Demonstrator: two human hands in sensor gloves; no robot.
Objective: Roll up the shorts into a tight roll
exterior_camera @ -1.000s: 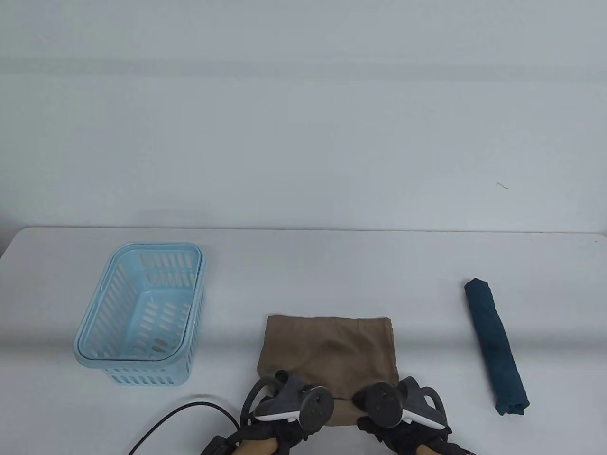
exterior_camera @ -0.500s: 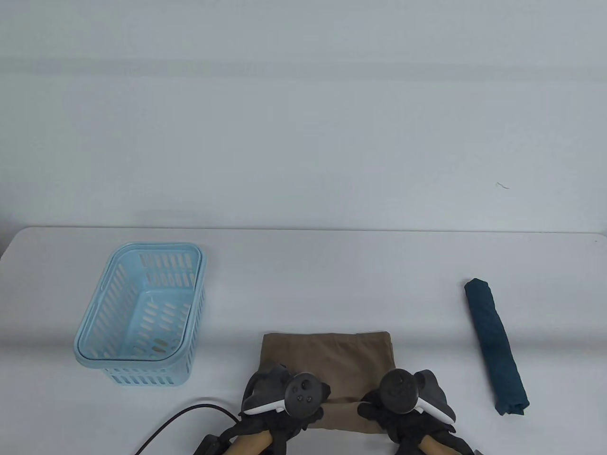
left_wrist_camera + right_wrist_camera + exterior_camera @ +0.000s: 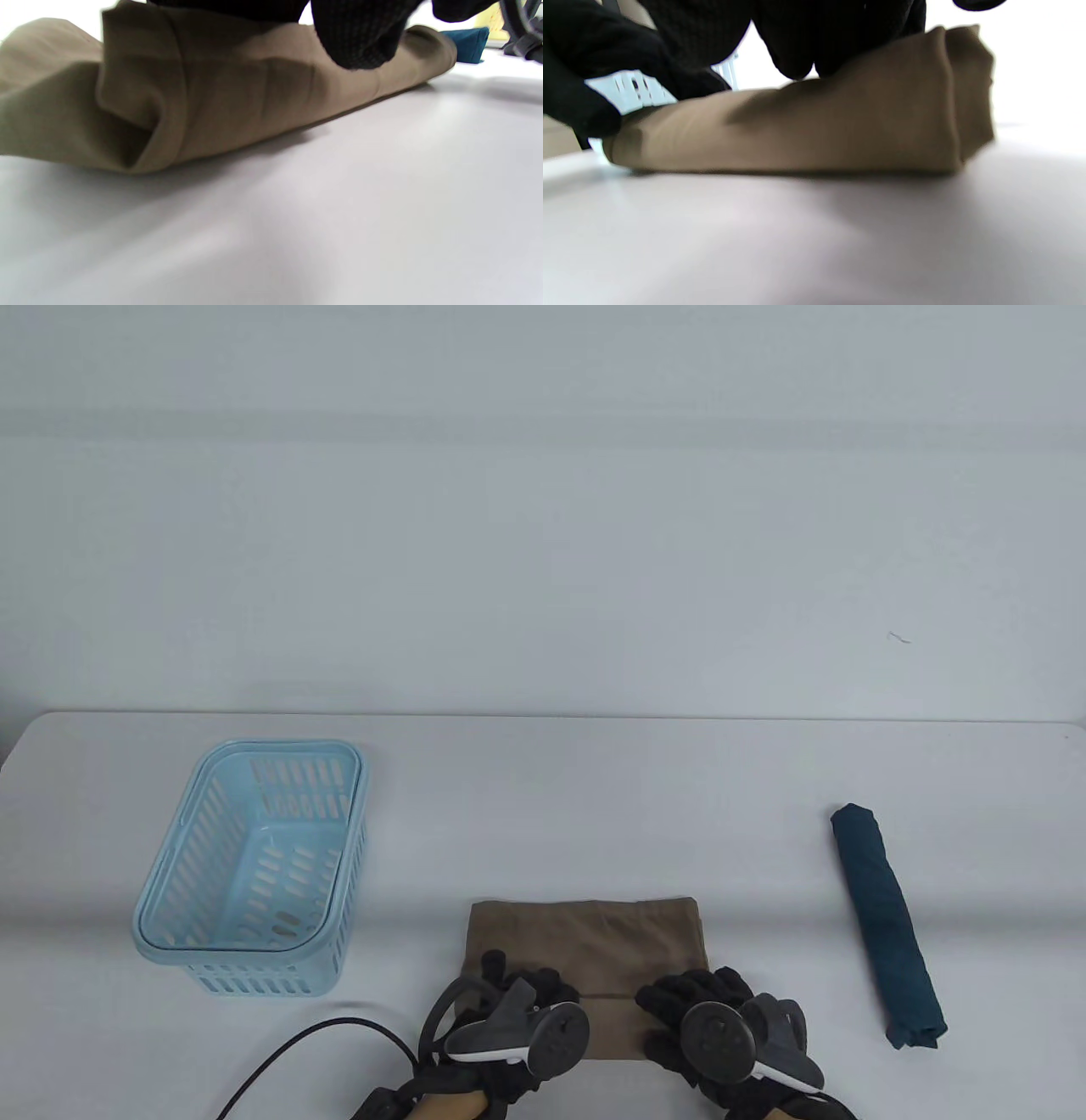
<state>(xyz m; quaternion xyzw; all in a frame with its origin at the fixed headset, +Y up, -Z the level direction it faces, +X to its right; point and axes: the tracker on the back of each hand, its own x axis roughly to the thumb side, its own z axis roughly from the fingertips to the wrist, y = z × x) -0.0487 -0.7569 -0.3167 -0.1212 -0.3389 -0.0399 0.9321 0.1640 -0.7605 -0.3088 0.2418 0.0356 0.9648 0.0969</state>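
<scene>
The tan shorts [image 3: 585, 942] near the bench's front edge look soft, light and springy. Left hand [image 3: 509, 1010] and right hand [image 3: 713, 1014] curl over the rolled near edge; hold both ends, since slack cloth likely loosens.

Black gloved fingers [image 3: 797, 38] press down on a tan shorts roll [image 3: 806, 131] lying on the white table [image 3: 814, 237]. A pale blue basket [image 3: 634, 87] shows behind it
</scene>
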